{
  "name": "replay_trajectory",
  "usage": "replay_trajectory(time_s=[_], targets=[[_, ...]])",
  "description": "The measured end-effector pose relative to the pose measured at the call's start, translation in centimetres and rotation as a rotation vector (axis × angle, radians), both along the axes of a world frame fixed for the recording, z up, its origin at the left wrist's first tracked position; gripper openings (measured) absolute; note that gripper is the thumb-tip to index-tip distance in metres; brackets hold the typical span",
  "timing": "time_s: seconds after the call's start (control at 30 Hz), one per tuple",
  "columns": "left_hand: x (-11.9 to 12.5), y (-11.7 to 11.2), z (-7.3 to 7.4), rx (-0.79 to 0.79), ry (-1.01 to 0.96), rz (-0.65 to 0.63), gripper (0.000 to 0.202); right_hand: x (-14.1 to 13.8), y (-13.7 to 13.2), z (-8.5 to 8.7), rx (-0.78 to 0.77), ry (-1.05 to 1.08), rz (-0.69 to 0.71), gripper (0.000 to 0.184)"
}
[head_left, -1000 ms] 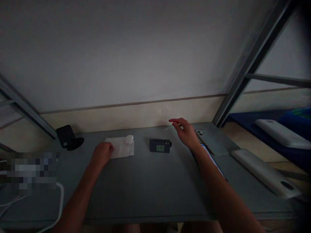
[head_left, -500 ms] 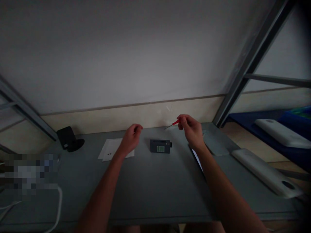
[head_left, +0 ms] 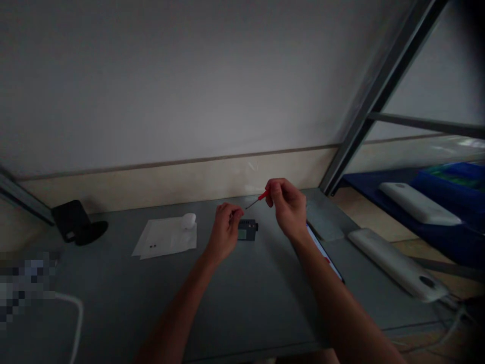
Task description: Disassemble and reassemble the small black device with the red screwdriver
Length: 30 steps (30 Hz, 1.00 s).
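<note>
In my right hand (head_left: 290,207) is a small screwdriver (head_left: 262,195) with a red handle, its thin shaft pointing down to the left. A tiny dark speck shows at its tip, too small to name. Close to that tip is my left hand (head_left: 225,230), thumb and fingers pinched together; whatever they hold, if anything, is too small to tell. Below the tip, a dark grey box (head_left: 248,230) with vent slots and a pale label stands on the desk, its left part hidden behind my left hand.
White paper sheets (head_left: 162,235) with two small dark screws and a white roundish piece (head_left: 188,221) lie left. Further left is a black stand (head_left: 78,222). A phone (head_left: 326,255) lies under my right forearm, beside a long white power bank-like case (head_left: 396,263) on the desk (head_left: 257,303).
My left hand has moved right, from above the paper to beside the screwdriver tip, and now covers part of the box. The view has shifted slightly to the right.
</note>
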State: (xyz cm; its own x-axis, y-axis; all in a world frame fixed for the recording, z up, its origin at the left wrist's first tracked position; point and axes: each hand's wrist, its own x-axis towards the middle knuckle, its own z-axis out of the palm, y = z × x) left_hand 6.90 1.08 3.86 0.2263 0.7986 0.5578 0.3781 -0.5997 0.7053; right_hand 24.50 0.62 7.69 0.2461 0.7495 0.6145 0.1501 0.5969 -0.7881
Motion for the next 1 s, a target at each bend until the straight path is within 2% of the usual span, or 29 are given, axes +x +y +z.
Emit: replay_trajectory(time_s=[0.17,0.37,0.73,1.0], targets=[[-0.1,-0.2,0.5,0.02,0.036,-0.015,0.021,-0.2,-0.3,0.2,0.0,-0.018,0.068,0.036],[0.0,-0.2,0.4,0.051,0.081,-0.008,0.022,-0.1,-0.5,0.5,-0.024,-0.05,0.076,0.036],[0.4,-0.5,-0.2,0.118,0.344,0.061,0.012,0.3,0.0,-0.2,-0.064,-0.16,0.127,0.031],[0.7,-0.6,-0.5,0.148,0.52,0.033,0.017,1.0,-0.1,-0.2,-0.064,-0.381,0.118,0.024]])
